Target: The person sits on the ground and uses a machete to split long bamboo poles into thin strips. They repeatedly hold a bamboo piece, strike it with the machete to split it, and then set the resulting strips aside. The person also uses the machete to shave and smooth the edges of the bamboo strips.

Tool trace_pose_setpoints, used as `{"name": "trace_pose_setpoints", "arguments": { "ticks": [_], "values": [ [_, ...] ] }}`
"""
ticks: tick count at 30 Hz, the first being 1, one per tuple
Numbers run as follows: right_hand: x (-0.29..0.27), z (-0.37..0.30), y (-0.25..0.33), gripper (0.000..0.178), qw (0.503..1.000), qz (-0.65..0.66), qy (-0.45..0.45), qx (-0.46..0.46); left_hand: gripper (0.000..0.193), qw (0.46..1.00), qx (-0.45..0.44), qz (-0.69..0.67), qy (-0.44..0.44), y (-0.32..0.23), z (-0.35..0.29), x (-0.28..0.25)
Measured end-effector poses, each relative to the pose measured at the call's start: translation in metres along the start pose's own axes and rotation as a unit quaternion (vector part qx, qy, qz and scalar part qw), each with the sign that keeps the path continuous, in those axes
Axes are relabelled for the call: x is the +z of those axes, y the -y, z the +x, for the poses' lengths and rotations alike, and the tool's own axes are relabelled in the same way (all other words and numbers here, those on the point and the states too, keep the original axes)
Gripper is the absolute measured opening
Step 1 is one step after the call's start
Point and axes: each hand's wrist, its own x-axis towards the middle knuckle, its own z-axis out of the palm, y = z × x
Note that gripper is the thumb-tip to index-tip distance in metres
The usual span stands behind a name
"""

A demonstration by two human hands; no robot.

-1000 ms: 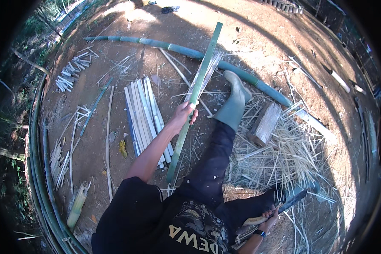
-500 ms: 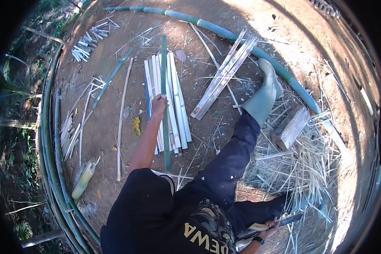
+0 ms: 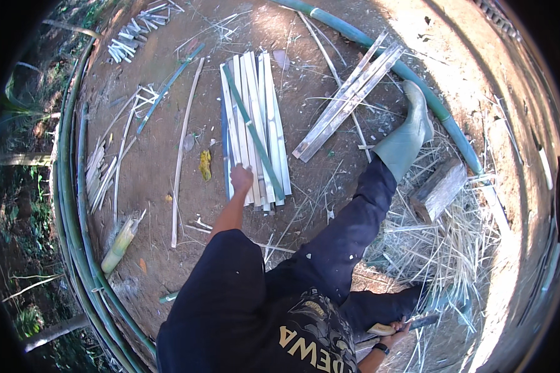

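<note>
Pale bamboo slats [image 3: 250, 81] lie side by side in a bundle on the ground ahead. A green bamboo strip [image 3: 253, 132] rests slantwise on top of them. My left hand [image 3: 241, 179] is over the near left part of the bundle, apart from the green strip; its fingers are too small and bunched to make out their grip. At the lower right, my right hand [image 3: 394, 336] is closed around a machete, with its pale curved handle [image 3: 379, 329] on one side and its dark blade [image 3: 424, 321] on the other. A watch is on that wrist.
My booted leg [image 3: 404, 140] stretches forward right, next to a wood block [image 3: 438, 189] on heaped shavings [image 3: 442, 248]. Split bamboo pieces [image 3: 348, 102] lie beyond. Long green poles [image 3: 74, 236] edge the left; another pole [image 3: 438, 112] curves along the right.
My left hand has let go of the green strip and moved nearer to me. The strip, held lengthwise before, now lies slanted on the slats. My right hand still holds the machete.
</note>
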Motion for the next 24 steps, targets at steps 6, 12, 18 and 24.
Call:
{"name": "trace_pose_setpoints", "arguments": {
  "ticks": [6, 12, 18, 24],
  "values": [
    [0.003, 0.005, 0.001, 0.042, 0.999, -0.032, 0.009, 0.001, 0.045, 1.0, 0.027, -0.011, -0.008, -0.013, -0.05, 0.031],
    [0.0, 0.007, 0.001, 0.043, 0.999, -0.039, 0.009, -0.008, 0.055, 0.994, -0.082, 0.016, 0.064, -0.068, -0.057, 0.028],
    [0.003, 0.005, 0.001, 0.045, 0.999, -0.04, 0.014, -0.005, 0.034, 0.993, -0.102, -0.044, 0.032, -0.053, -0.048, 0.043],
    [0.003, 0.005, -0.001, 0.047, 0.998, -0.053, 0.022, -0.008, 0.031, 0.956, -0.064, -0.269, -0.099, 0.023, -0.024, 0.054]
  ]
}}
